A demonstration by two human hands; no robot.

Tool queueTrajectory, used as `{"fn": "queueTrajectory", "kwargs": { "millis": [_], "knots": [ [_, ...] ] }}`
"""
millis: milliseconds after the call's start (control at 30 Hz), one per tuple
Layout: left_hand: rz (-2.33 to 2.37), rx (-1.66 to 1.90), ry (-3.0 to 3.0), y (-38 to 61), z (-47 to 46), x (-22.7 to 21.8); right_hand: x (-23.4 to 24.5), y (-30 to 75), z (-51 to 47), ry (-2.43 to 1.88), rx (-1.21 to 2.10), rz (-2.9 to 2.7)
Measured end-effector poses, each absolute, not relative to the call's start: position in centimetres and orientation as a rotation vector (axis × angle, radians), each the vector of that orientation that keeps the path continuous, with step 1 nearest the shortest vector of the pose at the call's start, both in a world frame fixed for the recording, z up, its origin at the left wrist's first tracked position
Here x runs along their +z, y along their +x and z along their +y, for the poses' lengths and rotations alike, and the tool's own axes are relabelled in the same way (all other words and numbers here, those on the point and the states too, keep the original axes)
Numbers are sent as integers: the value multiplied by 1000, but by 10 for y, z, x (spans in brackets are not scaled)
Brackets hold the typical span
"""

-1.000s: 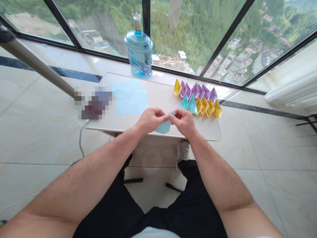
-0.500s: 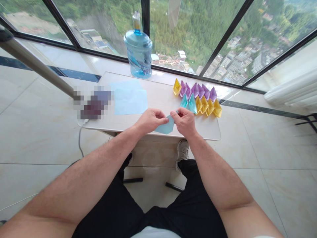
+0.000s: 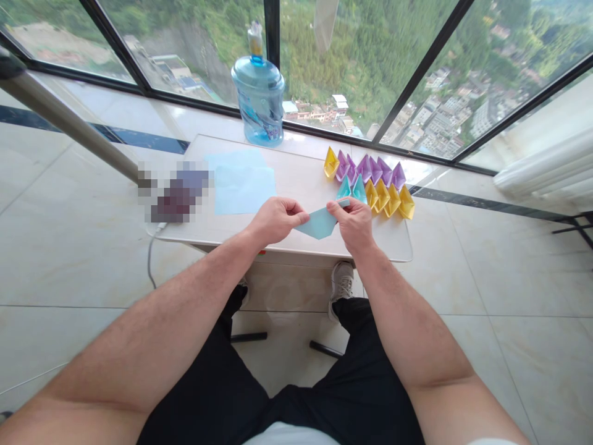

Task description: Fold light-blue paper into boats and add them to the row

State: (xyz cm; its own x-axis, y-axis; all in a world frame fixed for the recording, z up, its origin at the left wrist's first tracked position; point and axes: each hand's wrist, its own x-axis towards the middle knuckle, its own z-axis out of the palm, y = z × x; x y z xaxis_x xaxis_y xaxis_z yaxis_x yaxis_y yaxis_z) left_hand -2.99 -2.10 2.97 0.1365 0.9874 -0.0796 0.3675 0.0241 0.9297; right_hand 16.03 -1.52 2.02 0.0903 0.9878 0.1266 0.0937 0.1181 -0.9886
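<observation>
A folded piece of light blue paper (image 3: 319, 224) is stretched between my two hands, above the front edge of the small table (image 3: 217, 233). My left hand (image 3: 279, 219) pinches its left end between thumb and fingers. At the other end, my right hand (image 3: 354, 221) grips it, with a narrow folded strip showing past the thumb. Flat sheets of light blue paper (image 3: 245, 190) lie to the left of my hands. Just beyond my right hand stand two light blue paper boats (image 3: 358, 187), partly hidden by it.
Yellow paper boats (image 3: 393, 201) and purple paper boats (image 3: 365, 167) stand in rows at the table's right. A large blue water bottle (image 3: 257, 102) stands behind the table by the window. A blurred-out object (image 3: 178, 194) with a cable is at the left, near a slanting pole (image 3: 78, 120).
My hands have moved slightly apart, the right one a little rightward. The folded paper has turned, so its point now faces downward and more of it shows between them.
</observation>
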Motion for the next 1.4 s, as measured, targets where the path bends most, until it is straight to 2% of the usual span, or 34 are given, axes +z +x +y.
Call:
{"fn": "queueTrajectory", "kwargs": {
  "millis": [567, 1067, 1400],
  "knots": [
    [1441, 1033, 1470, -49, -14, 33, 20, 177, -6, -1156, 1021, -1106],
    [1336, 944, 1990, -35, -20, 29, 24, 157, -21, -1262, 939, -1551],
    [1355, 824, 2556, -31, -24, 19, 21, 155, -28, -1189, 296, -2175]
  ]
}}
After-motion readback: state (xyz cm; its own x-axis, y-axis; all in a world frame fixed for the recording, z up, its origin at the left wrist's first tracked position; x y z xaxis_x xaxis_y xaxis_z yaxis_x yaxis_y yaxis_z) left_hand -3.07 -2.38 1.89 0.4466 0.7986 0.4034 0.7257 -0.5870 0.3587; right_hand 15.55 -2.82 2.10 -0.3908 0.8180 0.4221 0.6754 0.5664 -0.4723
